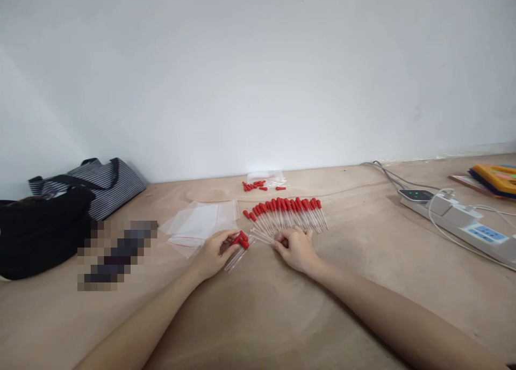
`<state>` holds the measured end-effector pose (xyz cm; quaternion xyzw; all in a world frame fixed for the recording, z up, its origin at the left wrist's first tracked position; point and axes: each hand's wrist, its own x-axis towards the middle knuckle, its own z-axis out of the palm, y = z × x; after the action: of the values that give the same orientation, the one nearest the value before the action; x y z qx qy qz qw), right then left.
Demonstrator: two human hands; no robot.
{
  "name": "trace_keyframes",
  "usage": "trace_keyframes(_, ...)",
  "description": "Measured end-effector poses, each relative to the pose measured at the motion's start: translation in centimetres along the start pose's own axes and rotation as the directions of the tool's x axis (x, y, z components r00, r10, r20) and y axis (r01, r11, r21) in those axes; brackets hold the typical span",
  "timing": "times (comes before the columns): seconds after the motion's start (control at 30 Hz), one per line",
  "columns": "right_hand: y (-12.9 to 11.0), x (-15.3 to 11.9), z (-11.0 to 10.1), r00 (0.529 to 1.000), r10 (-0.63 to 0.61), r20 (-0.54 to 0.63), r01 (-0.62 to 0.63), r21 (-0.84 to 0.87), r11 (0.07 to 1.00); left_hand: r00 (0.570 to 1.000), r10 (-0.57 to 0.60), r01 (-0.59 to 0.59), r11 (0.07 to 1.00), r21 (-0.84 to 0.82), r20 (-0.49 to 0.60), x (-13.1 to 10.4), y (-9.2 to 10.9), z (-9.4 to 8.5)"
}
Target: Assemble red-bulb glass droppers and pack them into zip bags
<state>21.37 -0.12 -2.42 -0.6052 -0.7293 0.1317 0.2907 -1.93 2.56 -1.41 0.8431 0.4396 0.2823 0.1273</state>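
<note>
Plain pale wall (258, 80) rises behind a broad light-brown wooden desk (242, 321). At the far left sit a rounded black cloth bag (44, 241) and a grey-and-black striped fabric bag (121, 179); a dark object (116, 254) near them is masked by pixels. On the right lies a long white plastic power strip (455, 217) with a blue panel whose markings are too small to read, near a yellow-orange item (494, 178) with dark edges.

Flat clear plastic bags with red lines (201, 225) overlap beyond the left hand (213, 253). Its fingers are curled closed around a few red bulb-ended pieces (243, 241), with a narrow clear piece with red lines (237, 260) just below. Slim clear droppers with glossy red bulbs (286, 204) lie side by side in a fanned row, bulbs toward the wall, just beyond the right hand (298, 250). The right fingers pinch the near ends of slender clear tubes (262, 236), which point toward the left hand. Farther back, loose red bulbs (250, 187) lie beside a small clear bag (262, 175).
</note>
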Motion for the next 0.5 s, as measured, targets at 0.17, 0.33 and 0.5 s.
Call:
trace_keyframes(0.17, 0.9, -0.1, -0.4, 0.996, -0.062, -0.064, 0.066, 0.05, 0.997, 0.985, 0.039, -0.032, 0.998, 0.045, -0.168, -0.4, 0.8, 0.0)
trace_keyframes(0.33, 3.0, -1.4, -2.6, 0.955, -0.295, -0.03, 0.296, 0.05, 0.954, 0.989, 0.136, -0.136, 0.991, 0.001, -0.059, -1.2, 3.2, 1.1)
trace_keyframes(0.5, 5.2, -2.3, -3.7, 0.928, -0.372, 0.008, 0.372, 0.016, 0.928, 0.985, 0.168, -0.167, 0.985, -0.05, 0.031, -1.3, 4.7, 2.4)
